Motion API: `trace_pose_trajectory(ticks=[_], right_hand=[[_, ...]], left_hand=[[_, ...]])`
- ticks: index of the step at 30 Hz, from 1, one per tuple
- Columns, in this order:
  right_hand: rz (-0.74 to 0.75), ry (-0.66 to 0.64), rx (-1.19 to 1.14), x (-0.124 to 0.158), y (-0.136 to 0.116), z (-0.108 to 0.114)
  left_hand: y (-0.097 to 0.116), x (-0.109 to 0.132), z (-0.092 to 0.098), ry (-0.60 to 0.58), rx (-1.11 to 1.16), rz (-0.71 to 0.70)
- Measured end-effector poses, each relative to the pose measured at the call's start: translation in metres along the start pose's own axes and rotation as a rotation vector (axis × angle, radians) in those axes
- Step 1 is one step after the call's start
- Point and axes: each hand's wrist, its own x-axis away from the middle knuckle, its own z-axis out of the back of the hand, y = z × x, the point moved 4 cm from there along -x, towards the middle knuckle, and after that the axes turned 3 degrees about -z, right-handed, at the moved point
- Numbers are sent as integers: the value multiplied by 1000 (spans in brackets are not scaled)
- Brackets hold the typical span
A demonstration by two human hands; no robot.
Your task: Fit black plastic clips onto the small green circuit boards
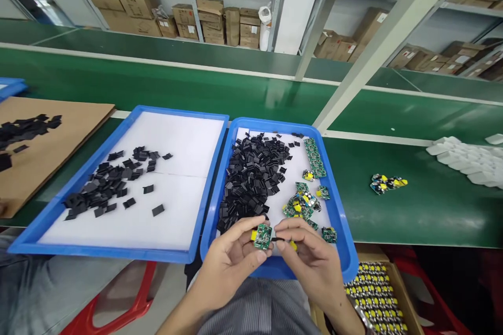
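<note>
My left hand (238, 259) grips a small green circuit board (263, 236) with a yellow component on its left side. Close beside it, my right hand (308, 254) pinches a small black piece (277, 239) at the board's right edge; whether the two touch I cannot tell. A yellow part shows at the right fingers. Both hands are over the front of a blue-rimmed tray (343, 235). In this tray lie a heap of black pieces (251, 178), a pile of circuit boards with yellow parts (301, 205) and a green board panel (314, 157).
Left stands a second blue-rimmed tray (196, 209) with black pieces (106, 183), then a cardboard sheet (78, 120). A few assembled boards (387, 183) and white plastic parts (467, 159) lie right. Below is a box of boards (377, 298). A slanted metal post (377, 57) rises behind the tray.
</note>
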Motion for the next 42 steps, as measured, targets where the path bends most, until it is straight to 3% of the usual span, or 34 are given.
trace_pose_trajectory(ticks=[4, 13, 20, 27, 33, 42], right_hand=[[72, 47, 10, 5, -5, 6], [19, 21, -13, 9, -5, 1], [8, 132, -85, 20, -1, -7], [-39, 156, -107, 29, 2, -19], [-74, 133, -122, 27, 1, -21], [-26, 173, -19, 28, 3, -22]], left_hand=[[3, 2, 1, -11, 26, -16], [5, 9, -2, 34, -83, -5], [10, 9, -1, 80, -166, -217], [9, 7, -8, 10, -194, -282], [11, 8, -7, 67, -343, -301], [7, 7, -4, 51, -430, -418]])
